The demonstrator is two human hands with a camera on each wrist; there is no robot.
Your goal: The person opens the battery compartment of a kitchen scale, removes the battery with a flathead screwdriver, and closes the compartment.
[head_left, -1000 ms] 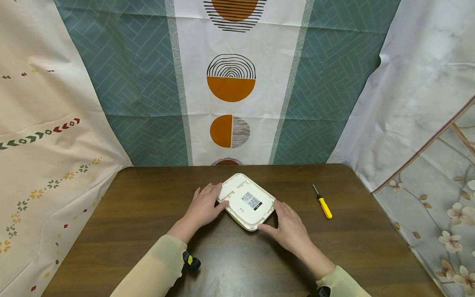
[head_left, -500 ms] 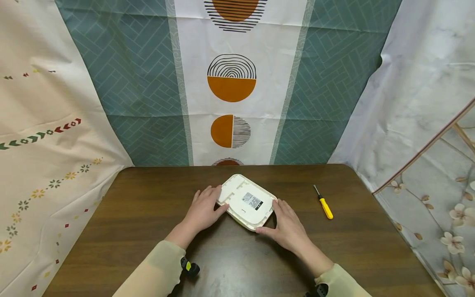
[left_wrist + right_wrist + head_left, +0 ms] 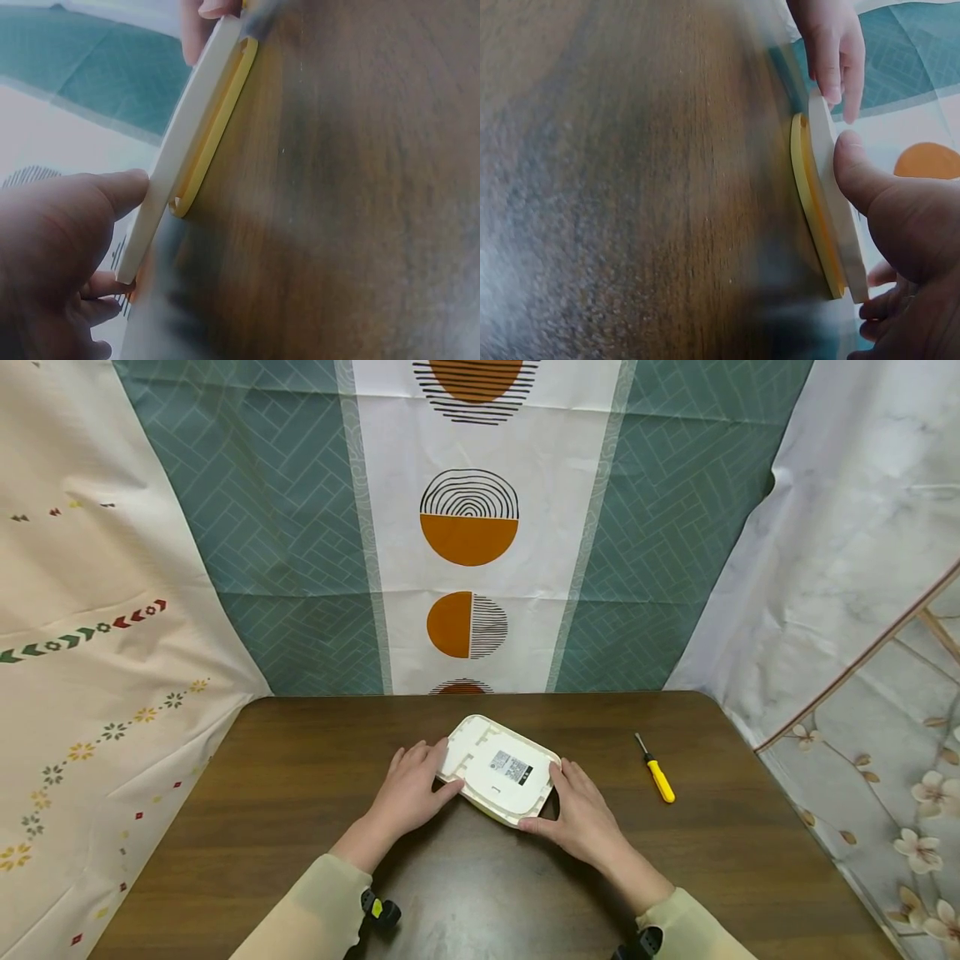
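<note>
A flat white device (image 3: pixel 487 760) with rounded corners lies in the middle of the table in the head view. A printed label (image 3: pixel 512 767) shows on its upward face; its exact kind is unclear. Both wrist views show its edge side-on, with a narrower yellow rim (image 3: pixel 217 135) below, against the tabletop. My left hand (image 3: pixel 408 789) holds its left edge, thumb at the near side and fingers at the far side. My right hand (image 3: pixel 581 814) holds the right end between thumb and fingers. Some fingertips are hidden behind the device.
A screwdriver (image 3: pixel 656 772) with a yellow handle lies on the brown wooden table (image 3: pixel 300 760), right of the right hand. Patterned cloths (image 3: pixel 315 527) hang along the table's back and both sides.
The white device has turned slightly counterclockwise as seen from above, its far corner shifting left and its near corner right. Both hands keep their hold on it. The screwdriver lies still.
</note>
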